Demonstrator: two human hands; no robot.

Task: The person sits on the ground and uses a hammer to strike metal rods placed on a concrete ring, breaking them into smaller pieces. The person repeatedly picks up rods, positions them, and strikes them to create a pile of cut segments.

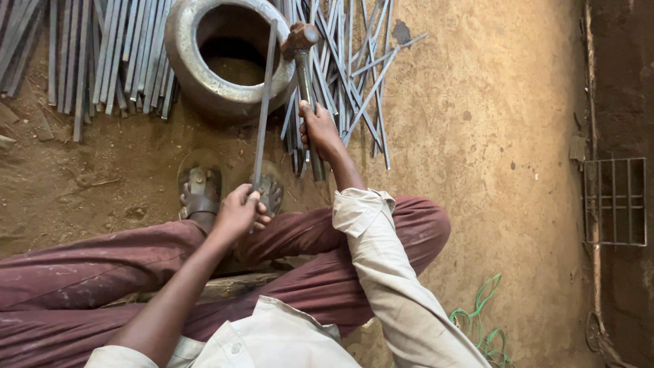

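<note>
- A long flat metal strip (263, 109) is gripped at its near end by the left hand (237, 212), fingers closed tight around it.
- The strip's long axis runs away from the person, its far end resting on the rim of the heavy metal ring (182, 51).
- A hammer (304, 75) is clasped by its handle in the right hand (320, 129), fingers wrapped shut.
- The hammer head (300, 37) is held just right of the strip's far end, at the ring's rim.
- Of the two hands, the right is nearer the ring.
- Loose metal strips (102, 54) are spread on the earth floor either side of the ring.
</note>
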